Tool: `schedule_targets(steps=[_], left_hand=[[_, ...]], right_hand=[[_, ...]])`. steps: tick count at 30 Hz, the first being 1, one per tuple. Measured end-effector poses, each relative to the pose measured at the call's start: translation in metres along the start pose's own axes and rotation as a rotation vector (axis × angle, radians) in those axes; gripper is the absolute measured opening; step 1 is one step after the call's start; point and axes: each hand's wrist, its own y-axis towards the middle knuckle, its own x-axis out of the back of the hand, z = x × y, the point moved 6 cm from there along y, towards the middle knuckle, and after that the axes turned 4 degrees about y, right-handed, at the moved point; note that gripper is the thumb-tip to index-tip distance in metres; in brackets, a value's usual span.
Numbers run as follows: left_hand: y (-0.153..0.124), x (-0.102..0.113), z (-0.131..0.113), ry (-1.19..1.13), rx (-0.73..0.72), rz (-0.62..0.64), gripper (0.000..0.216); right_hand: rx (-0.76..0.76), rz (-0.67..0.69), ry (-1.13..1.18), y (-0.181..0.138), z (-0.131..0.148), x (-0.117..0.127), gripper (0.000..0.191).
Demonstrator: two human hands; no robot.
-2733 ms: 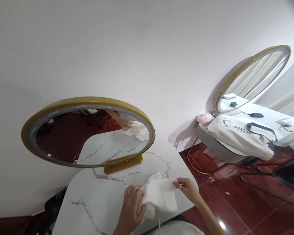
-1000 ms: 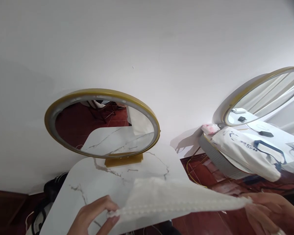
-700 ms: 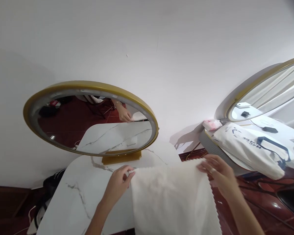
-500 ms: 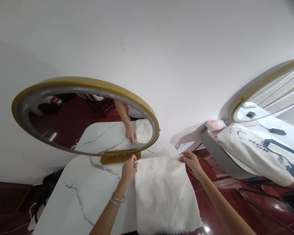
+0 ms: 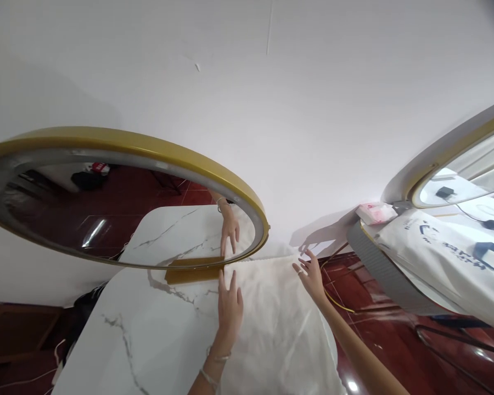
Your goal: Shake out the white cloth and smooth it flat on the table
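A white cloth [image 5: 278, 323] lies spread flat over the right part of a white marble table [image 5: 148, 334]. My left hand [image 5: 229, 304] rests open and flat on the cloth's left edge, fingers stretched toward the mirror. My right hand [image 5: 310, 271] is open at the cloth's far right corner, fingers spread, just above or on the edge. A round gold-framed mirror [image 5: 119, 200] stands on its gold base [image 5: 193, 271] at the back of the table and reflects my left hand.
A white wall rises behind the table. To the right stands a second table with a gold-rimmed mirror [image 5: 456, 164], a white bag with dark print [image 5: 444, 258] and a pink packet [image 5: 374, 212]. Glossy red floor tiles [image 5: 379, 323] and a yellow cable lie between.
Both hands held the cloth up by its top corners, brought it down over the table and let go. They now lie open on it. The view moved closer to the mirror.
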Motion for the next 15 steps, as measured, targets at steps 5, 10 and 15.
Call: schedule_targets(steps=[5,10,15], left_hand=[[-0.012,-0.035,-0.024,0.14,-0.225,0.058,0.047],[0.008,-0.05,-0.014,0.22,-0.185,0.038,0.061],[0.03,-0.052,-0.012,0.264,-0.181,0.054,0.061]], right_hand=[[0.385,0.222,-0.572,-0.047,0.009,-0.057,0.051],[0.452,0.276,-0.996,-0.068,-0.019,-0.095,0.054],[0.447,0.23,-1.043,-0.042,-0.019,-0.095,0.056]])
